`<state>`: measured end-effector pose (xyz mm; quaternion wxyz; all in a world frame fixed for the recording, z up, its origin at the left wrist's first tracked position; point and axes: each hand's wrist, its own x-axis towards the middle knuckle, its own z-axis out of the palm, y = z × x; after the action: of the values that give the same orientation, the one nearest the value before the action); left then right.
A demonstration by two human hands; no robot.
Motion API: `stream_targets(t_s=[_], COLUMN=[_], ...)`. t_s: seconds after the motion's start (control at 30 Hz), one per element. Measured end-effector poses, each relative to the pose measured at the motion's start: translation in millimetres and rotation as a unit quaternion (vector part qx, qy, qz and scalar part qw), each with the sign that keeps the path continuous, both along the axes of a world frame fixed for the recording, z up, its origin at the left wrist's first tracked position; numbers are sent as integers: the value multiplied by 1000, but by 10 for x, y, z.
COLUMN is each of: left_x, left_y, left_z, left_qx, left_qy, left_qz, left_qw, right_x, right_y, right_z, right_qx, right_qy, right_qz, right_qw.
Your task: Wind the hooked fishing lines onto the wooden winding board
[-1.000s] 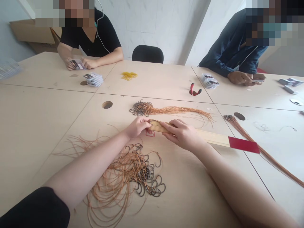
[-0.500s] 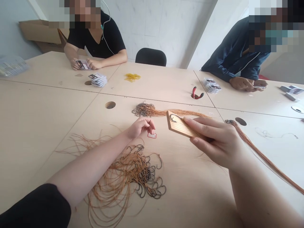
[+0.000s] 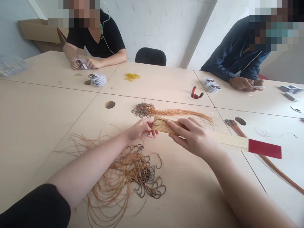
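My right hand [image 3: 193, 136] grips a long pale wooden slat [image 3: 228, 142] with a red end [image 3: 264, 148], held flat just above the table. A dark fish hook [image 3: 156, 120] lies at the slat's left tip. My left hand [image 3: 140, 128] pinches at that tip, fingers closed on the hook or its line; which one is hidden. Below my left forearm lies a tangled heap of hooks with orange leader lines [image 3: 128, 175]. A small red clip [image 3: 151, 135] sits on the table under my left fingers.
A tidy bundle of hooks and orange lines [image 3: 163, 111] lies beyond the slat, another bundle [image 3: 251, 145] at right. Red-handled pliers [image 3: 196, 92], yellow rubber bands [image 3: 132, 76] and card stacks [image 3: 97, 79] sit farther off. Two people sit across the table, handling cards.
My right hand has swung the slat back down from a raised, end-on pose to lie sideways, its tip meeting my left hand, which closed on it again.
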<state>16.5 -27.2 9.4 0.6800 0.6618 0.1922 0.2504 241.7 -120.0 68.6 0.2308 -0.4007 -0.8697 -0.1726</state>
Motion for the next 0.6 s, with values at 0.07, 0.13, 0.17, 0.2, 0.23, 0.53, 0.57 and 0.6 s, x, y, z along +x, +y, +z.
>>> stream_targets(t_s=[0.07,0.13,0.17,0.2,0.23,0.53,0.57,0.6], left_x=[-5,-10,-12,-13,-13,-18,-21,-24], left_y=[11,21,24,26,27,51,50,49], left_z=[-25,-44,-45,-41,-33,11,13,16], left_qx=[-7,-21,-30,-37,-42,-36,-35,-34], left_qy=[-12,-24,-30,-33,-33,7,12,19], left_qz=[0,-2,-5,-12,-19,-18,-16,-14], left_qw=[1000,1000,999,999,998,999,999,999], right_x=[-43,-68,-70,-67,-58,-29,-37,-44], right_y=[42,76,92,108,125,219,218,215], right_z=[-121,-226,-273,-316,-357,-614,-620,-622], right_qx=[-9,-18,-20,-21,-20,-11,-11,-10], right_qy=[-17,-23,-22,-19,-16,-2,-1,-1], right_qz=[0,3,2,-2,-7,-6,-5,-5], right_qw=[1000,1000,1000,1000,1000,1000,1000,1000])
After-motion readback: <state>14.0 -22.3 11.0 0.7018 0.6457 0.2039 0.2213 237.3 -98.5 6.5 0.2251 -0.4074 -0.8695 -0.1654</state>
